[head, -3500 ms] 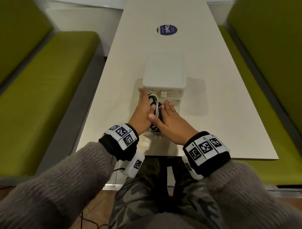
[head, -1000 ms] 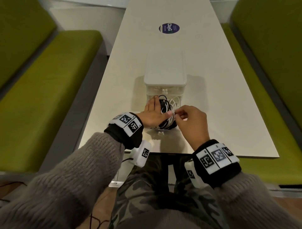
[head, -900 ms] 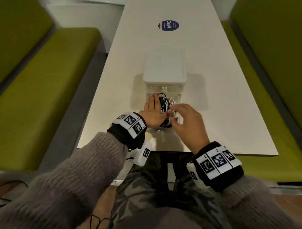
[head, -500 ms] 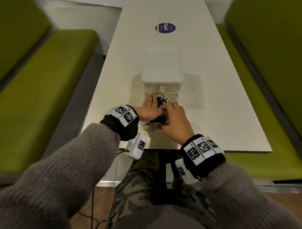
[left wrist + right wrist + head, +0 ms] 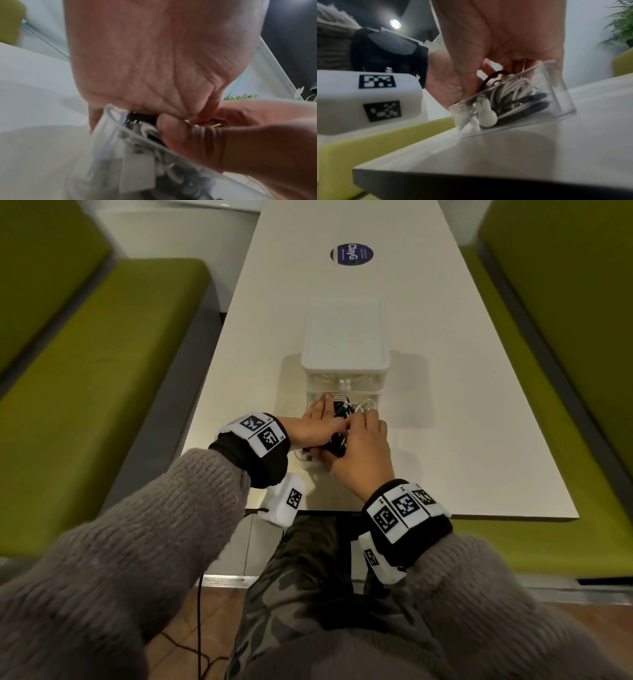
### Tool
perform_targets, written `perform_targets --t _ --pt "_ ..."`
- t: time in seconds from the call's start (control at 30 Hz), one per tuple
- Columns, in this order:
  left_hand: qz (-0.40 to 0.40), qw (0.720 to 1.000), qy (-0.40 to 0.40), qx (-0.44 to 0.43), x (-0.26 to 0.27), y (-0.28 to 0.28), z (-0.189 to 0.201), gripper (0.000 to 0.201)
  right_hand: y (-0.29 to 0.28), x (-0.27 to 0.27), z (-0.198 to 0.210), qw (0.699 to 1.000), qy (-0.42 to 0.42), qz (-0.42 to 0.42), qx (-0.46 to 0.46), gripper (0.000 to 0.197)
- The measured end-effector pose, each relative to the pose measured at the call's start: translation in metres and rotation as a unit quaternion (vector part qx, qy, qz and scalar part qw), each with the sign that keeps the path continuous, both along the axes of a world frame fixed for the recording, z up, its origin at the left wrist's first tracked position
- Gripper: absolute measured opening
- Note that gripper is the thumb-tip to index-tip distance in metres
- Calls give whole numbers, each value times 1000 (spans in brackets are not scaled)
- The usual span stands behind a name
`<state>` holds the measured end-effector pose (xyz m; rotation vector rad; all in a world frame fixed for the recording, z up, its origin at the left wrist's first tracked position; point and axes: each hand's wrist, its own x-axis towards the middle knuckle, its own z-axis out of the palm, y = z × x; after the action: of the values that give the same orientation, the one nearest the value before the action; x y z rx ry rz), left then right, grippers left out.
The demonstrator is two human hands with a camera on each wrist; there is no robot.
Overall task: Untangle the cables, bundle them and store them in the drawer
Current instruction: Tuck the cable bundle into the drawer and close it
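White bench. Under both grips, cables lie in pulled-out clear drawer. Left grip flat, fingers straight, pressing cables; right grip curled over them. Risk: black loop above rim may snag drawer unit beyond grips on closing; cables may spring out.

A long white table runs between 2 green benches, left and right. Brown wooden floor below; a plant and a lit ceiling lamp.
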<state>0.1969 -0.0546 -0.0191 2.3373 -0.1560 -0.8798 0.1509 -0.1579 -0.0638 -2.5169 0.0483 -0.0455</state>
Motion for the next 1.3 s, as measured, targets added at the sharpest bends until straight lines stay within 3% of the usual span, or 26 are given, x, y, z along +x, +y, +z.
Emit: perform_targets --t 0.1,0.2,0.33,0.5,0.63,0.87,0.93,1.0,1.07,1.2,1.3 --pt "16 1000 8 2 1 -3 -3 57 3 5 1 1000 -2 -20 5 65" --pt "-12 996 -30 86 -1 -12 -13 58 4 0 -1 1000 -13 10 -5 66" --pt "-47 990 -64 120 -1 -9 -23 68 -14 -9 2 995 24 84 41 99" --pt "-78 979 -79 168 -3 -13 -19 65 -30 -3 15 962 54 222 -147 111" --pt "-51 981 -78 169 -2 -11 -21 65 -22 12 9 956 78 224 -171 103" --pt "-58 990 -127 31 0 12 -25 84 -26 11 -5 957 51 222 -182 92" --pt "-71 972 -220 40 -6 17 -13 75 -28 12 -7 958 43 221 -176 88" --pt "-68 930 -360 26 -3 25 1 65 -28 11 -9 955 33 226 -187 83" --pt "-65 905 -421 10 18 38 7 60 -28 12 -8 950 36 233 -204 78" --pt "-146 919 -361 61 53 45 2 57 -27 17 -5 944 47 238 -225 77" --pt "-158 915 -370 23 55 46 -9 59 -27 21 -3 942 48 240 -231 79"
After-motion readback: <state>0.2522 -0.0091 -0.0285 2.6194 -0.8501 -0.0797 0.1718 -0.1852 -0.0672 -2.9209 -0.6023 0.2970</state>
